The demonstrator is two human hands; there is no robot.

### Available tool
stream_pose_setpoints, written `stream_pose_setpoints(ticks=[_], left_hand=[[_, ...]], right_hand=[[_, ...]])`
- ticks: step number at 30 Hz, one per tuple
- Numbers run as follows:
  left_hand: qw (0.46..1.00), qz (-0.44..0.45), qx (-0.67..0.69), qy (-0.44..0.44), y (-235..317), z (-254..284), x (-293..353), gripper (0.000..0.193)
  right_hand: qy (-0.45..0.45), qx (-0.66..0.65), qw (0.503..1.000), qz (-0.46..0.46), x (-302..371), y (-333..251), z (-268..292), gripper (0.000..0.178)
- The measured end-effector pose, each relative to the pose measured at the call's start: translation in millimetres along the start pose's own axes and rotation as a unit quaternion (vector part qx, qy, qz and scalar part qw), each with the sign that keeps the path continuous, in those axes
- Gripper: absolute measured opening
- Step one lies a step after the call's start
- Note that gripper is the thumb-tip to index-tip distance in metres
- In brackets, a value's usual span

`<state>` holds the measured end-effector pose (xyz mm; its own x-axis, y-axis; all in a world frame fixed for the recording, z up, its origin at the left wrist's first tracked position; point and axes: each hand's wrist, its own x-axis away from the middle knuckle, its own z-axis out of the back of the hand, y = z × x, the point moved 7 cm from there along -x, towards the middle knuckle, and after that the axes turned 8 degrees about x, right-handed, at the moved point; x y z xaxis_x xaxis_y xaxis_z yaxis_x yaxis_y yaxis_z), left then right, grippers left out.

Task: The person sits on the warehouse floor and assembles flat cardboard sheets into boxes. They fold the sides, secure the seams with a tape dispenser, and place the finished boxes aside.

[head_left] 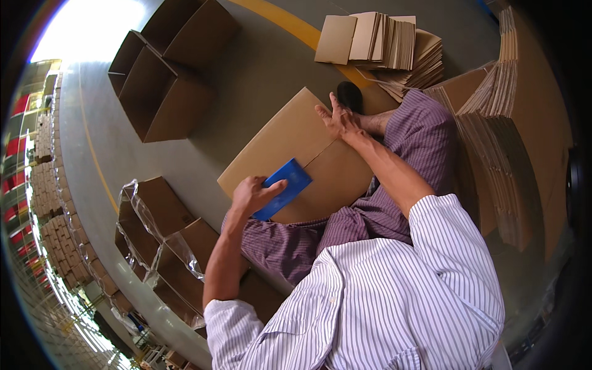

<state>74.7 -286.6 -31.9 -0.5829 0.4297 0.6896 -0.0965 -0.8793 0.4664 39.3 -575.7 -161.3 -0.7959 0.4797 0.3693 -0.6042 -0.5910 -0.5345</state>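
Observation:
A brown cardboard box (280,139) rests at my crossed legs, tilted, with a seam running across its face. My left hand (254,196) is closed on a flat blue rectangular tool (287,187), which lies against the near left part of that face. What kind of tool it is does not show clearly. At the far right edge of the box, my right hand (341,121) presses near the end of the seam, fingers stretched out and holding nothing.
Open cardboard boxes (163,92) stand at the far left. Another group of open boxes (176,206), with clear plastic film at the rims, sits to my left. Flat cardboard pieces (385,43) are stacked ahead, and folded cartons (493,160) lean at my right. A yellow line (283,21) crosses the floor.

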Motion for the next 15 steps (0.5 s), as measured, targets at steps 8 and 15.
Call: stream_pose_setpoints(ticks=[8,15], left_hand=[[0.999,0.038,0.022,0.017,-71.3,20.3,34.3,0.066],[0.998,0.017,-0.007,0.054,-73.3,5.2,37.1,0.063]], right_hand=[[0.024,0.041,0.999,-0.003,7.8,-6.8,-1.0,0.096],[0.024,0.075,0.997,-0.012,19.0,-25.6,9.8,0.088]])
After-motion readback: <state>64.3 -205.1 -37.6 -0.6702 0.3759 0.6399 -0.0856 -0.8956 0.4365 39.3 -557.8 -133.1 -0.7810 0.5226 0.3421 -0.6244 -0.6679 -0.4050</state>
